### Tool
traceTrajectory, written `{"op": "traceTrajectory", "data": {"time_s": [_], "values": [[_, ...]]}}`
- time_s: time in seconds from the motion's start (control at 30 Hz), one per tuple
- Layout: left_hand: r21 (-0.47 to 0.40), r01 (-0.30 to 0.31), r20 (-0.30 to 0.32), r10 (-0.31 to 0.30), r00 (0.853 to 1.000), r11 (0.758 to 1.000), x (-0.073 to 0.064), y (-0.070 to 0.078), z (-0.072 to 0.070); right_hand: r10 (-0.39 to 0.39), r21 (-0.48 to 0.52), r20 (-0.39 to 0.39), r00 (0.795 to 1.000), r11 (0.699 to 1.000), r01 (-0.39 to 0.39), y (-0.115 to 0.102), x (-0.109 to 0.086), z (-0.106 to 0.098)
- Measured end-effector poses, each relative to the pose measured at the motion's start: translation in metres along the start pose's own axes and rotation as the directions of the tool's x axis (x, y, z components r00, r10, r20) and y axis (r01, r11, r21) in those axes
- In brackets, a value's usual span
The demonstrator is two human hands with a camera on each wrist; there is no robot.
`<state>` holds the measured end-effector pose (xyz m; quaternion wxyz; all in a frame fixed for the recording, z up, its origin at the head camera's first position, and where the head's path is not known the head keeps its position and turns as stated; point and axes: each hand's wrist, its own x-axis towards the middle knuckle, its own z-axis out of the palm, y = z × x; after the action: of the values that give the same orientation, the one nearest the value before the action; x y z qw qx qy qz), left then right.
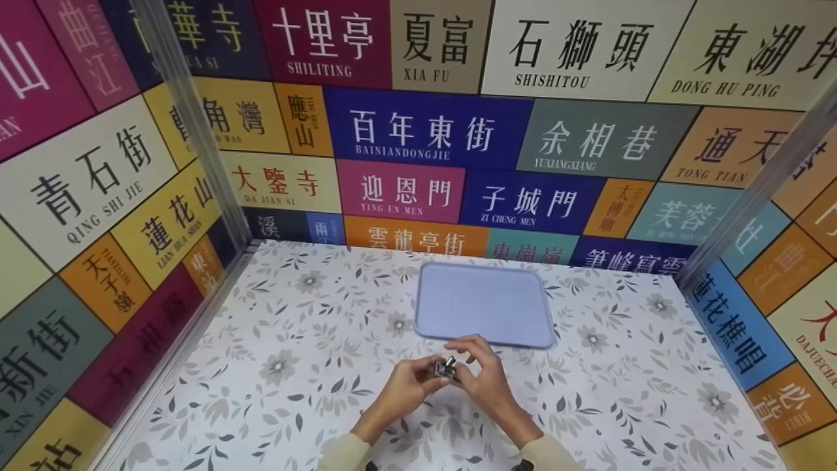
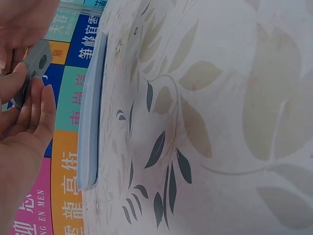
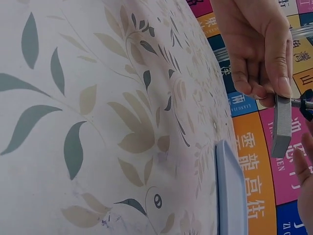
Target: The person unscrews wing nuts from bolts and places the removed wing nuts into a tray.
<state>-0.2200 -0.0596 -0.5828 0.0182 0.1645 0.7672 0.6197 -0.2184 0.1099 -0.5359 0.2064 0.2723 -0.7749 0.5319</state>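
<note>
A small grey metal block (image 3: 281,127) has a threaded bolt (image 3: 295,103) standing out of one face, with a black piece (image 3: 306,105) round it. My left hand (image 1: 404,387) grips the block between thumb and fingers, above the table. In the left wrist view, a round hole marks one end of the grey block (image 2: 38,61). My right hand (image 1: 485,378) is close beside it, index finger raised and spread from the thumb. In the right wrist view, the visible fingers (image 3: 300,164) of that hand appear apart from the block and bolt. Some fingertips are out of frame.
A light blue tray (image 1: 484,304) lies on the table just beyond my hands. The table (image 1: 314,353) has a white cover printed with leaves and flowers. Walls of coloured name panels (image 1: 425,127) enclose the back and both sides.
</note>
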Motion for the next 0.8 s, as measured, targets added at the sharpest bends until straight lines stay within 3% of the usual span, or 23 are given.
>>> {"op": "traceTrajectory", "data": {"time_s": [0.17, 0.37, 0.53, 0.8], "values": [[0.020, 0.017, -0.017, -0.016, 1.000, 1.000, 0.001, -0.001, -0.001, -0.044, -0.082, -0.105, 0.993, 0.996, 0.036, 0.003, -0.004, 0.004], [0.004, 0.027, -0.019, -0.027, 0.999, 1.000, 0.001, 0.001, -0.001, -0.075, -0.114, -0.141, 0.987, 0.992, 0.059, 0.022, -0.009, 0.010], [-0.005, 0.040, -0.020, -0.040, 0.999, 0.999, 0.001, 0.000, -0.001, -0.068, -0.116, -0.118, 0.991, 0.992, 0.054, 0.041, -0.013, 0.011], [-0.007, 0.033, -0.003, -0.033, 0.999, 0.999, 0.000, -0.002, -0.001, 0.010, -0.102, -0.032, 0.999, 0.995, -0.013, 0.045, -0.017, 0.007]]}}
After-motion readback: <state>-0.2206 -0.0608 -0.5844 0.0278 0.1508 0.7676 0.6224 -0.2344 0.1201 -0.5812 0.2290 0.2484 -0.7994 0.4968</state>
